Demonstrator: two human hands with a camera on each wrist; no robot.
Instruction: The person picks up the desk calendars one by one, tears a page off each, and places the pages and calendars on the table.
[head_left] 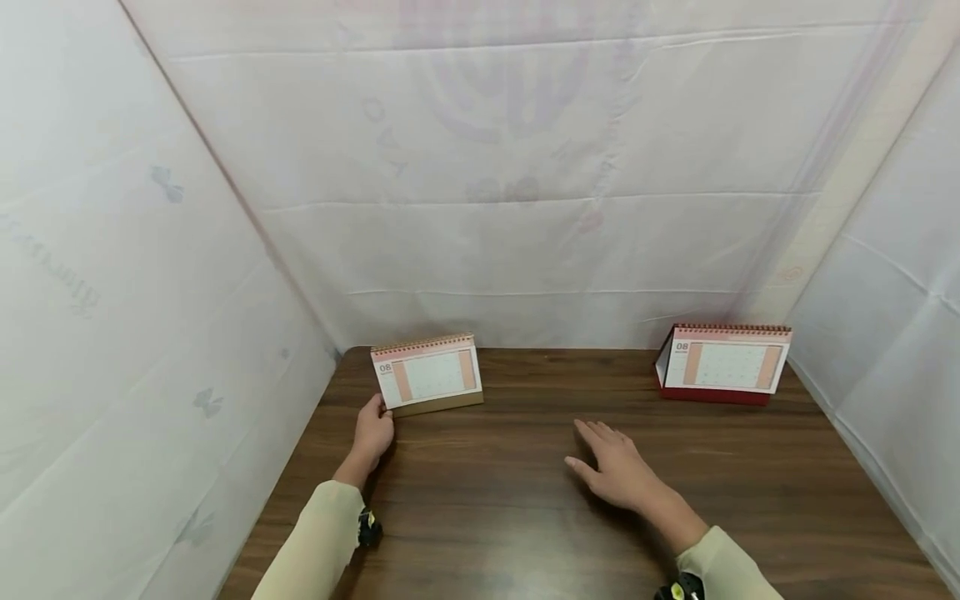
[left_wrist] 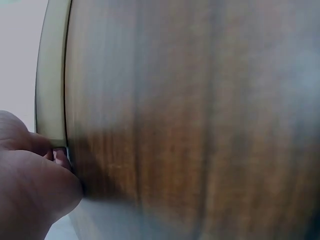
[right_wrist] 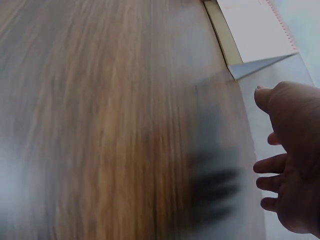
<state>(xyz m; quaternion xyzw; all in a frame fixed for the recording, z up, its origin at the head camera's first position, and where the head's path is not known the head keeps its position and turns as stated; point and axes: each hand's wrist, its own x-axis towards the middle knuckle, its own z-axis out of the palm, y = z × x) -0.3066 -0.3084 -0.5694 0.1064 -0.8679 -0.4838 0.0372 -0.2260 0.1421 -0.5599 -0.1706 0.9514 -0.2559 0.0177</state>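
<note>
A spiral-bound desk calendar [head_left: 437, 372] with a tan base stands at the back left of the table. At its lower left corner, my left hand [head_left: 372, 431] pinches the end of the base. The left wrist view shows the thumb of that hand [left_wrist: 35, 185] against the tan base [left_wrist: 52, 95], with the other fingers mostly hidden behind. My right hand [head_left: 618, 468] is over the middle right of the table, fingers spread and holding nothing. In the right wrist view, the tan-based calendar [right_wrist: 257, 30] appears beyond the right hand [right_wrist: 295, 155].
A second desk calendar [head_left: 726, 363], on a red base, stands at the back right. Both calendars show 08. The brown wooden table [head_left: 480, 500] meets white fabric walls [head_left: 480, 250] at the back and sides.
</note>
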